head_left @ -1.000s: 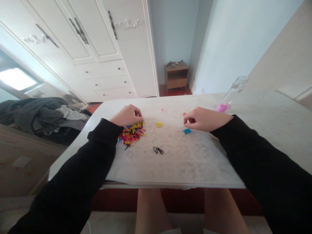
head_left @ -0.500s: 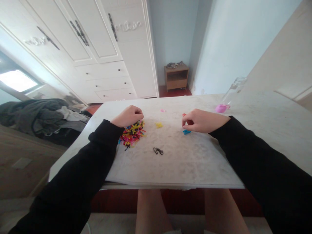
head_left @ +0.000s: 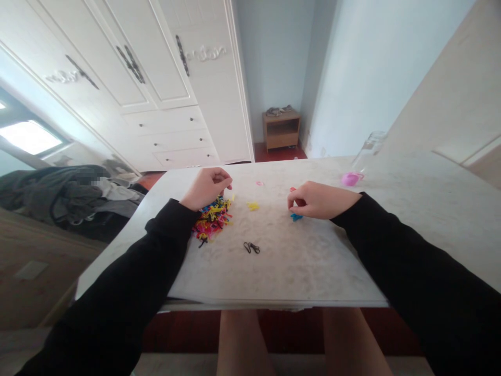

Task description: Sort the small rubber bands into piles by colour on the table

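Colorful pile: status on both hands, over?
Left hand by colorful pile, hold unclear. Right hand by blue pieces, hold unclear. Black loops between, closer in.

Light enters through the window [head_left: 30, 137] at the left, which is overexposed. The tabletop [head_left: 282, 266] is bright and evenly lit; shadows on it are faint. The floor [head_left: 291, 334] beneath is dim. The sleeves [head_left: 117, 282] show little detail. Wide-angle distortion slants the cabinet [head_left: 221, 89]. The rubber bands [head_left: 213, 216] appear soft. Pixelation covers part of the clothes [head_left: 47, 193].
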A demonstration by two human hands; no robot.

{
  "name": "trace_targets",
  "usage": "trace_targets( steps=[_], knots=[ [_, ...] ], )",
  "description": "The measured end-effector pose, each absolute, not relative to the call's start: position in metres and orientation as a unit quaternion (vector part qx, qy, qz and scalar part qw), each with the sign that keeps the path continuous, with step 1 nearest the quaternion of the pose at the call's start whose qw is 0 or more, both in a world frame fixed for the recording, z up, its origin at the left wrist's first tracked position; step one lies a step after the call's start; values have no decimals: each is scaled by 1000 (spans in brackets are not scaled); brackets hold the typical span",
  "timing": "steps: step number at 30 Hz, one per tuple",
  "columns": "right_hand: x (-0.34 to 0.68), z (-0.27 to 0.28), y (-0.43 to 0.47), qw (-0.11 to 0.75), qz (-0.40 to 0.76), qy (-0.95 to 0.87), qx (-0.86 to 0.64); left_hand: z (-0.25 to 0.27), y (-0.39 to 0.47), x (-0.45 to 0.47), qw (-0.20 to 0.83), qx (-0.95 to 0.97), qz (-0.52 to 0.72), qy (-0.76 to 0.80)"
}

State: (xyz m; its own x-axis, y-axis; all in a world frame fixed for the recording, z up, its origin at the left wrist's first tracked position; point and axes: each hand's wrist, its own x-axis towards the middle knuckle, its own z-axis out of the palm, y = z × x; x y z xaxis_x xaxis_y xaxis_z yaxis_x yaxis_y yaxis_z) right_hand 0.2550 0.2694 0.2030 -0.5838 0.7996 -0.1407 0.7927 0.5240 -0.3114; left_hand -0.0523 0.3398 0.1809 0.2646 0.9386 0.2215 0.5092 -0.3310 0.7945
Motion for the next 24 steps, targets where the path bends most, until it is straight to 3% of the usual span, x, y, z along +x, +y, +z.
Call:
trace_targets(
  steps=[8, 16, 24],
  knots=[
    [254, 202, 269, 15, 173, -878, -447, 173, 342, -50, 313, 754, 337, 469],
    [252, 204, 267, 19, 164, -881, -443, 167, 342, -51, 131, 854, 265, 427],
    [251, 203, 267, 14, 166, -884, -436, 161, 350, -42, 70, 910, 197, 358]
  ],
)
